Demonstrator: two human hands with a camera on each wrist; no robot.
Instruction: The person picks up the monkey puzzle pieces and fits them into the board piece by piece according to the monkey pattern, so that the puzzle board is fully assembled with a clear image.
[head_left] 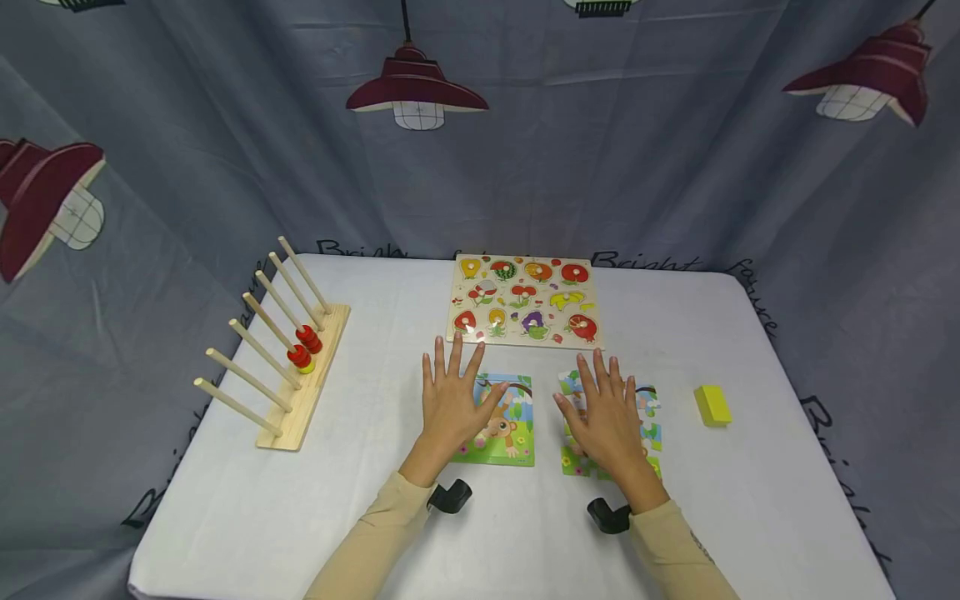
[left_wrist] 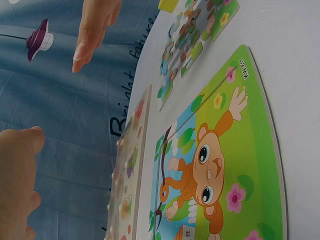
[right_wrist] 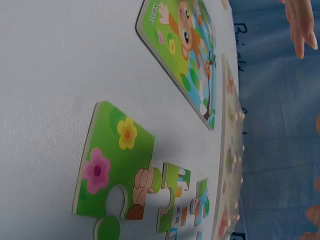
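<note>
My left hand point(head_left: 450, 410) hovers with fingers spread over a monkey picture board point(head_left: 519, 429), covering its left part in the head view. The board's monkey, flowers and green ground show plainly in the left wrist view. Over to the right, my right hand point(head_left: 611, 423) is held, fingers straight, above loose jigsaw pieces point(head_left: 651, 437) and hides many of them. One green piece with a pink and a yellow flower point(right_wrist: 112, 155) lies closest in the right wrist view. Neither hand holds anything.
Behind the hands lies a wooden fruit peg puzzle point(head_left: 543, 307). A wooden rack point(head_left: 318, 387) with upright pegs stands at the left, red rings point(head_left: 300, 357) and a yellow one on two pegs. A yellow block point(head_left: 712, 406) sits at the right on the white table point(head_left: 780, 500).
</note>
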